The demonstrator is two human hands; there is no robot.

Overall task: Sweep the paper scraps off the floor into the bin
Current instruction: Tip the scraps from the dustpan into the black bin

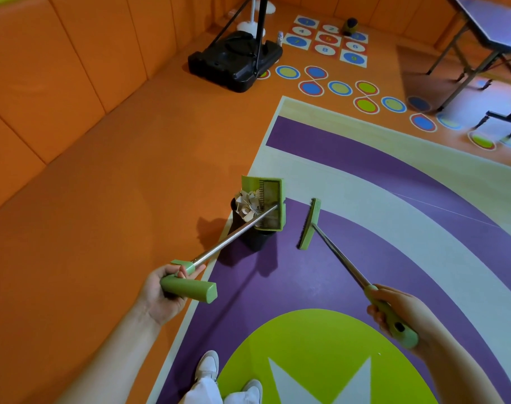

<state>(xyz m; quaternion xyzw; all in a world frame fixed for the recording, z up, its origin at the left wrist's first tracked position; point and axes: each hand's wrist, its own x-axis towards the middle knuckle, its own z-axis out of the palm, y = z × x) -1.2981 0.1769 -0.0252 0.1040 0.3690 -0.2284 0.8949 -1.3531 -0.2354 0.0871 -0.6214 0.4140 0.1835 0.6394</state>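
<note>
Paper scraps (247,206) tipping out of the dustpan (270,204) into the black bin (249,228)

My left hand (164,293) grips the dustpan handle, my right hand (399,312) the broom (309,224) (head parked beside the bin); I see no scraps left on the floor (350,199), with open room all round

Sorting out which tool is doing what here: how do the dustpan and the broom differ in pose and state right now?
The dustpan is lifted and tipped over the black bin, while the broom has its head down by the purple floor. The dustpan carries paper scraps spilling toward the bin; the broom carries nothing. The left hand grips the dustpan's handle, the right hand the broom's. Both are green with long metal shafts.
</note>
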